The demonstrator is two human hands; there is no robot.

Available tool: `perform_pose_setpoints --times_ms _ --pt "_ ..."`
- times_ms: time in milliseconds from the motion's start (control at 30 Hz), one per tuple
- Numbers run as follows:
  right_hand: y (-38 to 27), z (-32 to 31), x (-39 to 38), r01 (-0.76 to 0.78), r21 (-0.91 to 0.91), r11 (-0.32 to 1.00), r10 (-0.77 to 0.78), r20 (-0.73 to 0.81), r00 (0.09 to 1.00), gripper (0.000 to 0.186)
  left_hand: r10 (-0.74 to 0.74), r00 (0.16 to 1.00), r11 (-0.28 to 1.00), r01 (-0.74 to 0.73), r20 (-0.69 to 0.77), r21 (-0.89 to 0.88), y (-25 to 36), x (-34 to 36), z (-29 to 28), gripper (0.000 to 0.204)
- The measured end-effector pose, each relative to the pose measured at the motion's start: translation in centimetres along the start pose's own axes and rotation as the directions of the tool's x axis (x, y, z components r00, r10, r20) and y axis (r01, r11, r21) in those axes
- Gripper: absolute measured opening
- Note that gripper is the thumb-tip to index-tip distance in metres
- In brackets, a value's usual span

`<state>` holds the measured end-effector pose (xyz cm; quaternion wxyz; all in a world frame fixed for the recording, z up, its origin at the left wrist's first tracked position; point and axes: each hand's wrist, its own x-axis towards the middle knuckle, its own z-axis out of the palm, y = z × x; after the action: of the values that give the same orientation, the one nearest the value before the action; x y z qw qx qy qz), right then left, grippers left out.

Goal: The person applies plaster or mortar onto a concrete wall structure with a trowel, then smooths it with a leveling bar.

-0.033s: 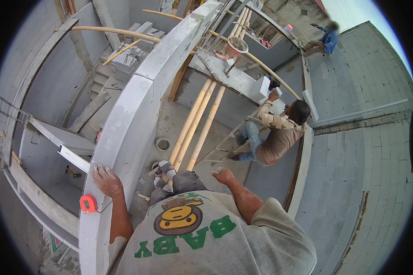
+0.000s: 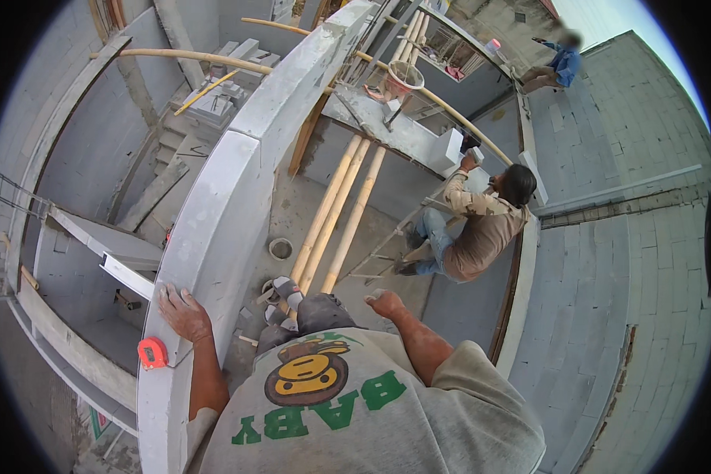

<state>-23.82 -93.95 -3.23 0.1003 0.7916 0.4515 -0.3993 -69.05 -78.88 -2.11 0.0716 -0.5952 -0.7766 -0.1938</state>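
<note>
My left hand (image 2: pixel 185 314) lies flat with fingers spread on the top of a pale grey block wall (image 2: pixel 213 189). Beside its wrist, on the same wall top, sits a red-orange tape measure (image 2: pixel 152 352). My right hand (image 2: pixel 384 303) hangs in the air in front of me, its fingers curled in and no object visible in them. Below it are my feet in sandals (image 2: pixel 287 292), near three light wooden poles (image 2: pixel 342 213) that run away from me.
To the right a person (image 2: pixel 482 229) sits on a ladder (image 2: pixel 379 249), handling something at a ledge with white blocks (image 2: pixel 446 150). A bucket (image 2: pixel 404 77) and hammer (image 2: pixel 392 114) stand farther along. A bamboo pole (image 2: pixel 189 55) crosses the wall. Another person (image 2: pixel 559 63) is far right.
</note>
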Motion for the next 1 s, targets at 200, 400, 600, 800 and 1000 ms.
perform_pose_setpoints --times_ms 200,400,600,800,1000 --pt "3.8 1.4 -0.6 -0.107 0.073 0.992 0.109 -0.023 0.994 0.047 0.009 1.000 1.000 -0.009 0.004 -0.017 0.1 -0.1 -0.2 0.039" --pt "5.1 0.5 2.3 0.033 -0.084 0.996 -0.043 -0.129 0.991 0.047 -0.011 1.000 1.000 0.010 -0.015 -0.017 0.2 -0.2 0.3 0.040" --pt "5.2 -2.6 7.9 0.017 0.061 0.998 -0.015 -0.031 0.999 0.044 -0.057 0.998 0.996 0.058 0.013 -0.061 0.9 0.3 0.9 0.043" --pt "7.0 -9.1 16.5 0.074 0.005 0.997 -0.074 0.015 0.997 0.046 -0.422 0.902 0.905 0.414 0.089 0.094 6.8 1.9 2.5 0.055" --pt "7.2 -20.1 23.8 -0.014 -0.021 1.000 0.014 0.009 1.000 0.049 -0.409 0.897 0.911 0.411 0.166 0.024 15.7 4.0 4.3 0.058"
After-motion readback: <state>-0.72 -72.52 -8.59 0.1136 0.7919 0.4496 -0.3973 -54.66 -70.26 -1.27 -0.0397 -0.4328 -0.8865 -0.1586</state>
